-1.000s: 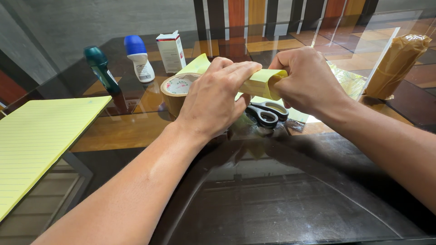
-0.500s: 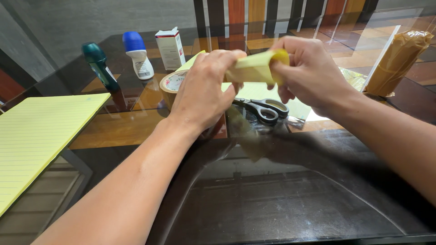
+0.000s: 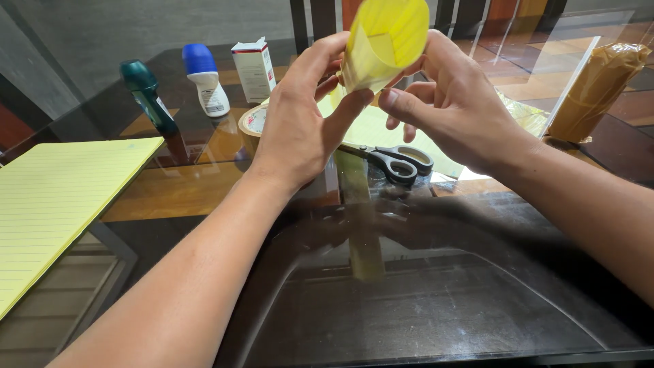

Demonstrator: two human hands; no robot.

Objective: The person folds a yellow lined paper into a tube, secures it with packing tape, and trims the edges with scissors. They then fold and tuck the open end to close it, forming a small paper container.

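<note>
Yellow paper, rolled into a cone (image 3: 385, 37), is being held up above the glass table (image 3: 436, 300) between both hands. Its long axis is running roughly upright, tilted so the wide open mouth is facing up and toward the camera, letting the inside show, while the narrow end is pointing down toward the palms. The left hand (image 3: 300, 129) is wrapping its fingers and thumb around the lower left side of the cone, gripping it. The right hand (image 3: 453, 109) is pressing its thumb and fingertips against the right side, the other fingers curling loosely beneath.

Below the hands, black-handled scissors (image 3: 395, 161) are lying on a flat yellow sheet (image 3: 371, 129) on the table, and a roll of brown tape (image 3: 251, 126) is sitting just behind the left hand. Farther back, a green roll-on bottle (image 3: 144, 92), a white bottle with a blue cap (image 3: 204, 78) and a small white box (image 3: 254, 67) are standing in a row. A yellow lined pad (image 3: 54, 197) is lying at the left edge, and a brown wrapped bundle (image 3: 596, 88) is resting at the far right.
</note>
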